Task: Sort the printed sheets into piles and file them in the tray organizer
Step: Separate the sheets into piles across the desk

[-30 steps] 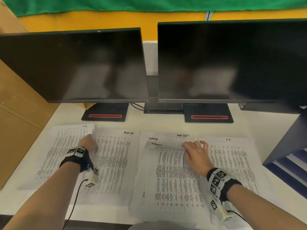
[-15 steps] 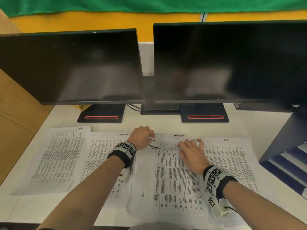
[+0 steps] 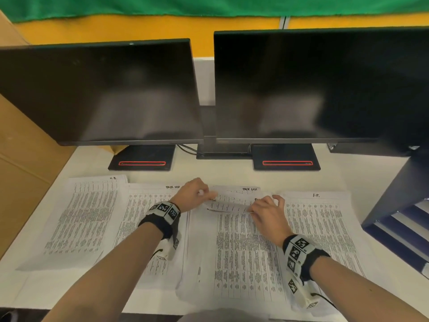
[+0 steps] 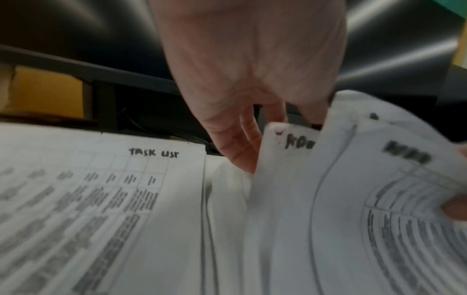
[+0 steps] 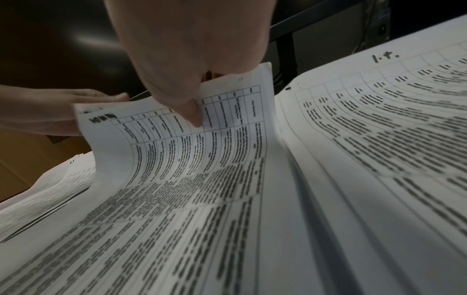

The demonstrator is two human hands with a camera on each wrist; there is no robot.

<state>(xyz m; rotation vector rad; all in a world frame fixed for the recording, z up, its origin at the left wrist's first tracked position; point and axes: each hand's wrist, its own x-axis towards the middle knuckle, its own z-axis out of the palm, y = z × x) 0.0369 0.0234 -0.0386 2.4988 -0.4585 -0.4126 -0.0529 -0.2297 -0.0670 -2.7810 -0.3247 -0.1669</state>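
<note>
Printed sheets lie in piles across the white desk: one marked H.R. (image 3: 86,217), one marked TASK LIST (image 3: 146,205), a middle stack (image 3: 243,256) and one marked I.T. (image 3: 325,226). The top sheet (image 3: 228,204) of the middle stack curls up at its far edge. My left hand (image 3: 210,196) pinches its far left corner, with fingers (image 4: 242,147) behind the paper (image 4: 290,159). My right hand (image 3: 257,205) pinches the far edge further right, its thumb (image 5: 194,117) on the printed face (image 5: 189,151). The dark blue tray organizer (image 3: 399,228) stands at the right edge.
Two black monitors (image 3: 99,94) (image 3: 313,84) stand right behind the piles, their bases (image 3: 142,158) (image 3: 286,158) on the desk. A brown cardboard panel (image 3: 23,170) lines the left side. A strip of bare desk (image 3: 232,175) runs between the bases and the papers.
My left hand has moved right from the left piles to the middle stack and taken the top sheet's corner. The right hand stayed at that sheet's far edge, which now lifts.
</note>
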